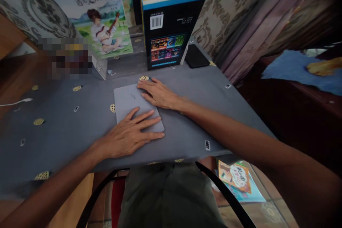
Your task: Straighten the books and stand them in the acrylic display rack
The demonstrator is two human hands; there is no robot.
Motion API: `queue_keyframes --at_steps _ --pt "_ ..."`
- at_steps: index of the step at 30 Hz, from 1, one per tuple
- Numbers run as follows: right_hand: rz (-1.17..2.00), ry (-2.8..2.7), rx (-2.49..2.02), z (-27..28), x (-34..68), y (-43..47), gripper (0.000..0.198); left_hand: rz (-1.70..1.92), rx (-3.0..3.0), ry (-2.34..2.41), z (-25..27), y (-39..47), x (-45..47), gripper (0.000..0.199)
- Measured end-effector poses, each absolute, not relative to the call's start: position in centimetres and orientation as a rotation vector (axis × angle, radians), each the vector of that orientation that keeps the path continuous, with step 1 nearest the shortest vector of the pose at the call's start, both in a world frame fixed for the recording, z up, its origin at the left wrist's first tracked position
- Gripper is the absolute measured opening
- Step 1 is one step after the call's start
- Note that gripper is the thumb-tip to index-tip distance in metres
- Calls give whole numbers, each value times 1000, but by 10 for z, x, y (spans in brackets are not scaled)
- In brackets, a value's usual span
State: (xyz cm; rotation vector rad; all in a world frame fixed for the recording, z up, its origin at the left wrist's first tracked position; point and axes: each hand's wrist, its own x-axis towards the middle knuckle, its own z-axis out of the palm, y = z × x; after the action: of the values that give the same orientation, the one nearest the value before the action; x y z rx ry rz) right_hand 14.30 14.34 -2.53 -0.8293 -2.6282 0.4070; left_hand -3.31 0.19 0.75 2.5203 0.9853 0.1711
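A thin grey notebook (128,99) with small dark print on its cover lies closed and flat on the cloth-covered table (88,121). My left hand (130,131) rests across its near part, fingers spread and pointing right. At the notebook's far right edge lies my right hand (159,94), its fingers stretched out to the left over the cover. Neither hand has anything gripped in it. The hands hide the lower left corner and part of the right edge of the notebook.
Behind the notebook stand a black-backed book (171,32) and an illustrated book (104,21) in a clear holder (101,69). A black phone-like slab (197,56) lies at the back right. A white cable (22,102) is at left. More books (237,178) lie on the floor.
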Motion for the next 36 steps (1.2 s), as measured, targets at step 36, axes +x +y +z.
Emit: queue_keyframes --at_steps 36 --pt "353 -2630 -865 -36 177 59 63 1134 1321 1605 -11 14 -79 60"
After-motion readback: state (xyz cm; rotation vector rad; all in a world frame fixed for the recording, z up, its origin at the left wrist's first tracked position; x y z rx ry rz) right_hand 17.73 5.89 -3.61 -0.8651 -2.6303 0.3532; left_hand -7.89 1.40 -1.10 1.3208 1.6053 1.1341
